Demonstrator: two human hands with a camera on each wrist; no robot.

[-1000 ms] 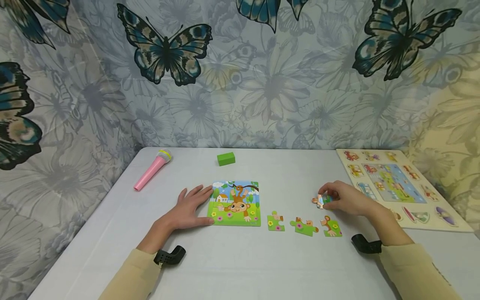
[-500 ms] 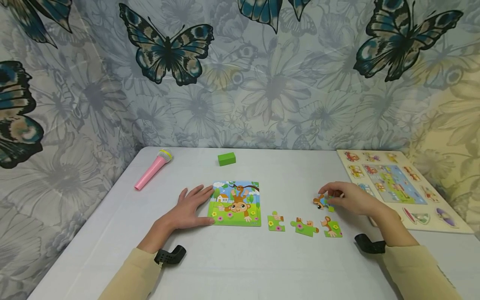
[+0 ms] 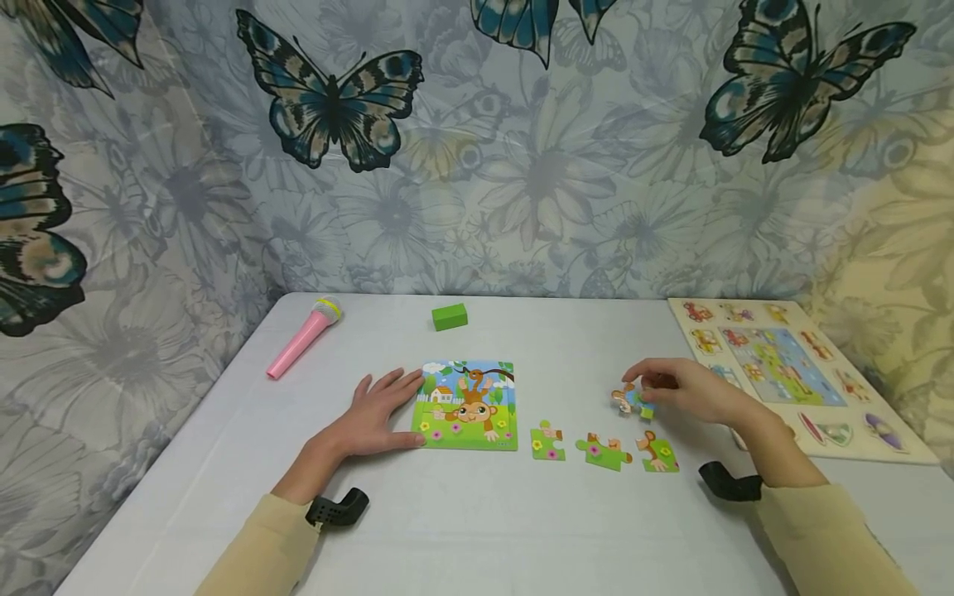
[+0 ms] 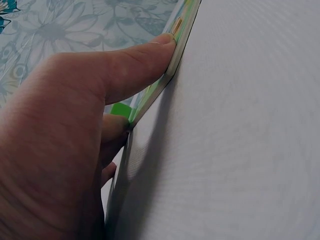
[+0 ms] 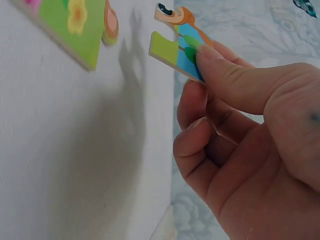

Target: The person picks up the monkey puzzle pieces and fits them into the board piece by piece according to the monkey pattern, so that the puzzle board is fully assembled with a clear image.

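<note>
My right hand [image 3: 693, 391] pinches a jigsaw puzzle piece [image 5: 181, 47] between thumb and fingers, raised off the table. Blue, lime green and part of a monkey's face with one eye show on it. Three loose puzzle pieces lie in a row below: a left one [image 3: 547, 441], a middle one [image 3: 604, 451] and a right one [image 3: 659, 452]. My left hand [image 3: 371, 416] is spread at the left side of a square monkey picture board [image 3: 465, 404]. Its thumb [image 4: 145, 62] touches the board's edge in the left wrist view.
At the back left lies a pink toy microphone [image 3: 304, 339]. A green block [image 3: 450, 317] sits behind the picture board. A large cream puzzle board [image 3: 864, 430] covers the table's right side. Patterned fabric [image 3: 544, 190] hangs behind the white table [image 3: 484, 530].
My right hand has shifted slightly right and then back left, turning the pinched puzzle piece. My left hand and the three loose pieces have stayed in place.
</note>
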